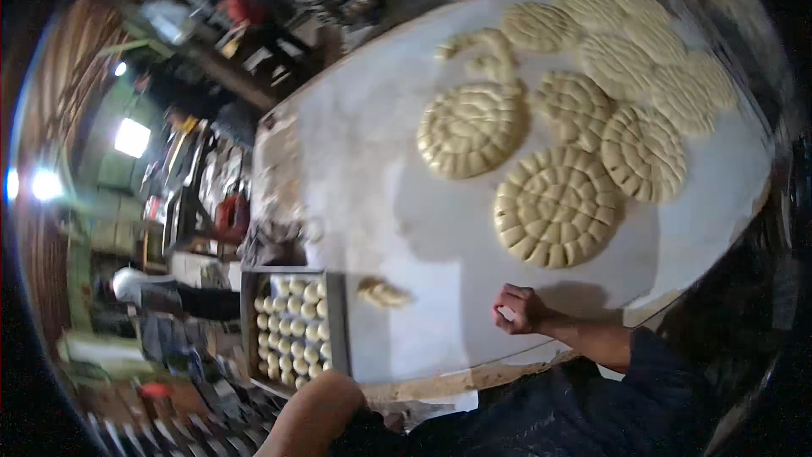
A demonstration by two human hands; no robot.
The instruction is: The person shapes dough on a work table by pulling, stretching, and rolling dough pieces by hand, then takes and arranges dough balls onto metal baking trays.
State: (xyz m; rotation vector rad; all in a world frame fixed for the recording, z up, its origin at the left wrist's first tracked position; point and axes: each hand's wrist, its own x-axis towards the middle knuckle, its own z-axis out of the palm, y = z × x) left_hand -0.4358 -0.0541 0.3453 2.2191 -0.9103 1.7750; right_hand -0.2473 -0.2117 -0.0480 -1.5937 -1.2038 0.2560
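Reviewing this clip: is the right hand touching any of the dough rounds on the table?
No, the right hand is apart from the nearest dough round, with table showing between them.

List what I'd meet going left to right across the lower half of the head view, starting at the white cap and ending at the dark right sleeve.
White cap → metal tray of dough balls → small dough piece → right hand → dark right sleeve.
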